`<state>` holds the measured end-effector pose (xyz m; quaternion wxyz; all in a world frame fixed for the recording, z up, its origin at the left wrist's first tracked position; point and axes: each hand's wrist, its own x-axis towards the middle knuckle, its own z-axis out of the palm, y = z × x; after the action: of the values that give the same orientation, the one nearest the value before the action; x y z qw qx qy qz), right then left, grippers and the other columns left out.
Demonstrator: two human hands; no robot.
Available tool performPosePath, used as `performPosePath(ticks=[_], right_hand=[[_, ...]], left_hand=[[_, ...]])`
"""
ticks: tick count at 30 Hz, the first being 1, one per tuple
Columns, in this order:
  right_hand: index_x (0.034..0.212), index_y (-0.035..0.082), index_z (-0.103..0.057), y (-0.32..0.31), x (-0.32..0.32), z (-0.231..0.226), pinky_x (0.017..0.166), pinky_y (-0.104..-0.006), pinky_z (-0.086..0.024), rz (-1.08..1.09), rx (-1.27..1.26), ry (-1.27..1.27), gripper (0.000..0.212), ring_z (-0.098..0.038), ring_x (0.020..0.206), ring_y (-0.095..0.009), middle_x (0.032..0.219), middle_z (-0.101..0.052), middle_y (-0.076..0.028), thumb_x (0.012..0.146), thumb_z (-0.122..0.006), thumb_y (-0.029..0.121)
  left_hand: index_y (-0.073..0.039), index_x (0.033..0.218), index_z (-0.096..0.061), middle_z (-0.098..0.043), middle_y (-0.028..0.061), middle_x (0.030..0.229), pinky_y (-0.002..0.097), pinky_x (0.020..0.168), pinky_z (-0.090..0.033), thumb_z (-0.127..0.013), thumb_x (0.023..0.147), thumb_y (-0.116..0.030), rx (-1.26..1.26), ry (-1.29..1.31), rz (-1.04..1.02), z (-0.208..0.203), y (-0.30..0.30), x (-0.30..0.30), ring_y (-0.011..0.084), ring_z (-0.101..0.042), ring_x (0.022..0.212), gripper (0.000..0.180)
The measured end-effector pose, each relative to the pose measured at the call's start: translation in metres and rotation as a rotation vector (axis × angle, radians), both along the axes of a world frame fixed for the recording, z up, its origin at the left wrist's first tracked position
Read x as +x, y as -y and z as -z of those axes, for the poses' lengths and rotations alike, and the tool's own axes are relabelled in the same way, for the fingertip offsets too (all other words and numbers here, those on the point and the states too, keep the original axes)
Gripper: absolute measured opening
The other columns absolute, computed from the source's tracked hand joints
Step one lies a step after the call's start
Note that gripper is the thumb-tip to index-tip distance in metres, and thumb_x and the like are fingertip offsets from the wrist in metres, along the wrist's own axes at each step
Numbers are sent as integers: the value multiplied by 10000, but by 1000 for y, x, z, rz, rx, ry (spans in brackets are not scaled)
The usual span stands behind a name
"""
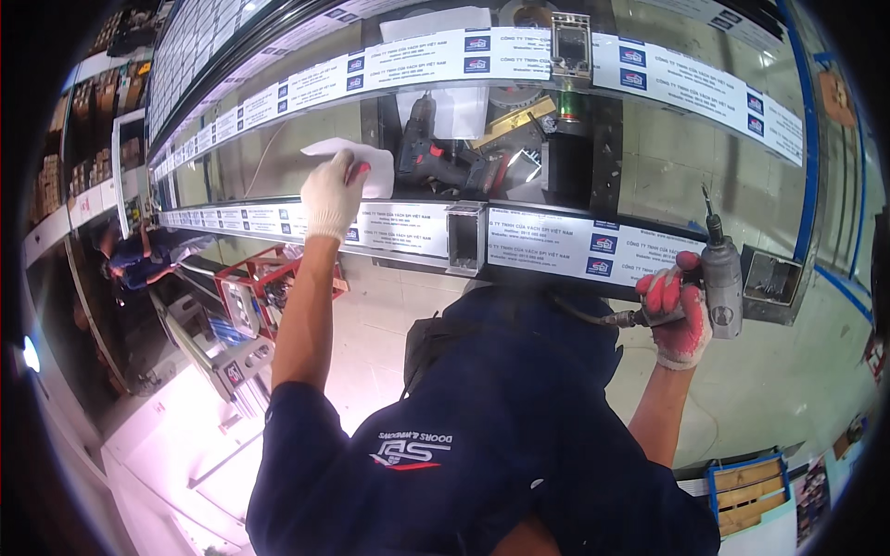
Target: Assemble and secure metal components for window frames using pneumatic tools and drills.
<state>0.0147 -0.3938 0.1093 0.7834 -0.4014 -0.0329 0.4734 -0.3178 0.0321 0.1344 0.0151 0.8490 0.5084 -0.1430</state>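
My left hand (331,197), in a white glove with red fingertips, is raised over the near long dark metal profile (556,246), which is wrapped in white printed film. Its fingers are curled on a white sheet (375,167) lying just beyond the profile. My right hand (675,315), in a red and white glove, grips a grey air-driven screwdriver (721,278) held upright, bit pointing up, beside the profile's right end. A hose leads from the tool to the left. A square cut-out (464,236) opens in the profile's middle.
A second film-wrapped profile (519,51) runs parallel farther away, with a metal bracket (570,42) on it. Between the two lies a dark cordless drill (436,157). Another person in blue (139,259) bends at the left by a red cart (269,278). A blue-framed wooden crate (746,486) stands lower right.
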Motion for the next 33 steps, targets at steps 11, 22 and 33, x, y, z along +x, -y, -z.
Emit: performPosePath(ticks=[11, 22, 33], right_hand=[[1501, 19, -521, 9, 1, 6, 920, -467, -484, -103, -114, 81, 536, -559, 782, -219, 818, -497, -18, 1082, -649, 327], [1494, 1, -530, 8, 6, 4, 871, -445, -488, 27, -136, 68, 513, -520, 717, -201, 783, -471, -14, 1090, -667, 286], [1494, 19, -551, 5, 14, 7, 840, -426, -455, 49, -198, 4, 541, -508, 716, -185, 772, -472, -2, 1074, -703, 323]], left_hand=[[-77, 1245, -785, -794, 214, 1106, 483, 970, -570, -670, 1036, -281, -665, 89, 179, 51, -5, 120, 425, -742, 1073, 314], [-146, 1299, -786, -791, 200, 1197, 498, 1004, -578, -634, 1005, -250, -943, -138, 327, 167, -5, 101, 415, -735, 1148, 346], [-262, 1264, -776, -787, 177, 943, 511, 782, -621, -643, 1006, -246, -499, -266, 661, 203, 2, 140, 390, -788, 911, 290]])
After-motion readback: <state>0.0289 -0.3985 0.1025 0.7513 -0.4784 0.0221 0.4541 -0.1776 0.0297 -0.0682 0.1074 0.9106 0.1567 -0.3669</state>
